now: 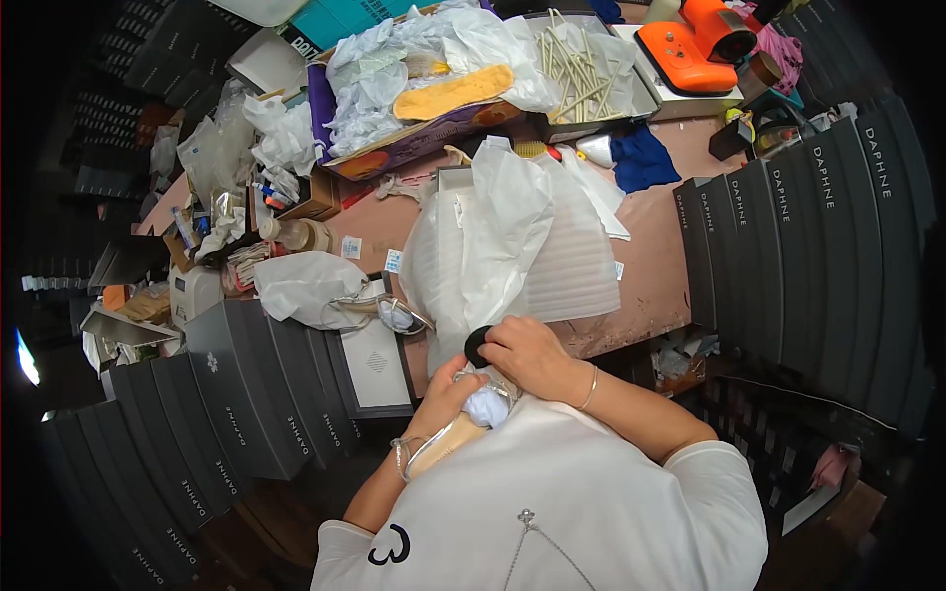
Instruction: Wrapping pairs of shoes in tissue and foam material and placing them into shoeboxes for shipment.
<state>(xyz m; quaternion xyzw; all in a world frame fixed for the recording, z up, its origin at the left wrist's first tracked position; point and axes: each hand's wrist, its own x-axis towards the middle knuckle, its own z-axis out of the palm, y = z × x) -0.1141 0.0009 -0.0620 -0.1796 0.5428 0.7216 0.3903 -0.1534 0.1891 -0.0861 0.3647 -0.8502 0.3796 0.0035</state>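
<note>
A strappy sandal with silver straps and a pale beige insole, stuffed with crumpled whitish-blue tissue, sits close against the person's white shirt, just off the near edge of the pinkish-brown desk. Its long axis slants from lower left up toward the right, its upper end lying between the two hands. The left hand is the nearer to its body, fingers closed around its side, thumb toward the upper end. The right hand comes in from the right, fingers bent together on a small, black, rounded piece right at that upper end; whether this piece is part of the sandal or separate cannot be told. Beyond the hands, thin white wrapping paper spreads over the desk. A second silver-strapped sandal lies up and to the left, apart from both hands, near a grey-edged open box part with a white inside.
</note>
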